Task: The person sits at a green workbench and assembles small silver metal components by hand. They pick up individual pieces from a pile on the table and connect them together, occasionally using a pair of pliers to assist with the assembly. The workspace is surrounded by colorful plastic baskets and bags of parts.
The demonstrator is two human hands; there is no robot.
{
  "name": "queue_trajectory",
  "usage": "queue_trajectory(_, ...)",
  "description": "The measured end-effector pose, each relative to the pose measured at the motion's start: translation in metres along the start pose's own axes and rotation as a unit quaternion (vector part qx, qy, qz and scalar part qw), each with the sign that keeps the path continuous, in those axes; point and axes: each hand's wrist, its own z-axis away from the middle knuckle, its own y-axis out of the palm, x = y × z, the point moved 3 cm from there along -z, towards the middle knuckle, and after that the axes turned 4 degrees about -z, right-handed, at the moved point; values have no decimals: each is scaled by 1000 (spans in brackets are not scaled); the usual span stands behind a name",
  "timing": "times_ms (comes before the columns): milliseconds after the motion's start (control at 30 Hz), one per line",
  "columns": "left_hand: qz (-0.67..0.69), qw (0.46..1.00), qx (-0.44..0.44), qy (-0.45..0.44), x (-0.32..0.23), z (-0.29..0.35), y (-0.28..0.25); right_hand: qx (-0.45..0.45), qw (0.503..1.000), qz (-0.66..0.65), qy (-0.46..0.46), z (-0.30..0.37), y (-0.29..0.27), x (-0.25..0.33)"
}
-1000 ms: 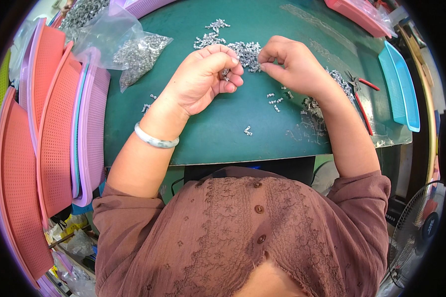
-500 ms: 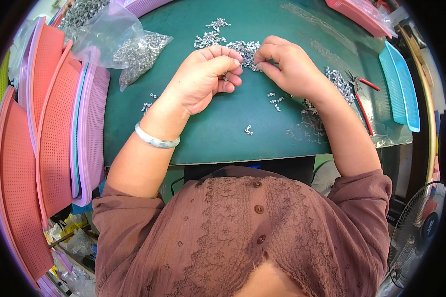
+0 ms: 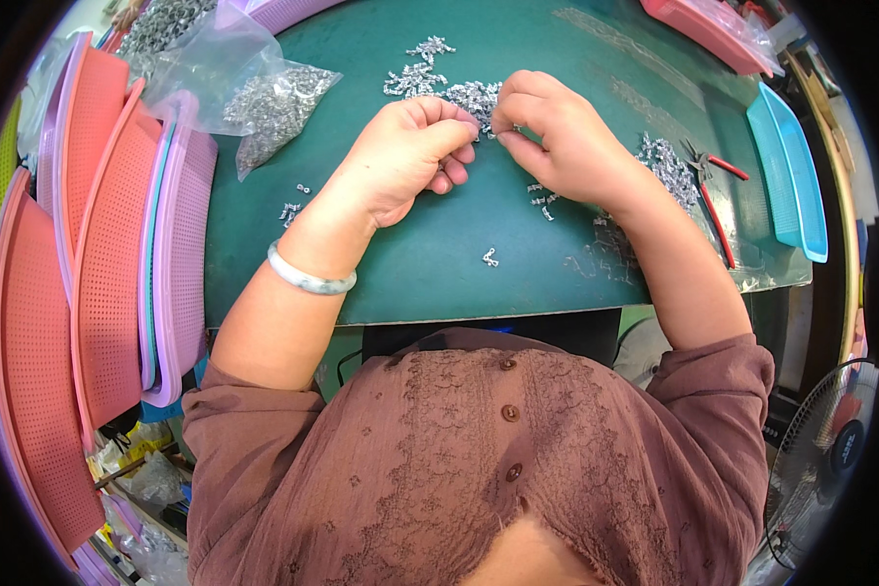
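Hands first: what do we see of our grip?

"Our left hand (image 3: 410, 146) is half curled, its thumb tip against the forefinger; we cannot tell whether anything sits between them. Our right hand (image 3: 560, 140) bends down just across from it, thumb and fingertips drawn close, and we cannot tell what they pinch."

"And the pile of small metal parts (image 3: 474, 95)?"

"It lies on our green table (image 3: 400, 278), just beyond our fingertips, with a thinner cluster (image 3: 413, 80) off to its left. Another heap (image 3: 669, 168) lies beside our right forearm, and some loose parts (image 3: 489, 257) lie near the front edge."

"What do we have on our left?"

"A clear plastic bag (image 3: 278, 112) of small metal parts, then pink baskets (image 3: 44, 371) and a purple basket (image 3: 181, 254) standing on edge, close together. We wear a pale bracelet (image 3: 311, 280) above our left hand."

"And on our right?"

"Red-handled pliers (image 3: 702, 173) lie spread beside the heap, a blue basket (image 3: 788, 176) sits by the table's right side, and a fan (image 3: 811, 454) stands lower down."
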Motion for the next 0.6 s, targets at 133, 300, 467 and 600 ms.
queue_trajectory(133, -23, 999, 9, -21, 1, 0, 4, -23, 999, -22, -43, -2, -4, 8)
queue_trajectory(300, -13, 1000, -1, 10, 2, -1, 2, -27, 993, -110, 14, -1, -4, 6)
queue_trajectory(467, 0, 1000, -2, 22, 0, 0, 2, -11, 978, -178, 105, 4, -5, -4)
queue_trajectory(600, 6, 999, 9, 32, 1, -1, 3, 6, 965, -229, 126, 4, -2, -6)
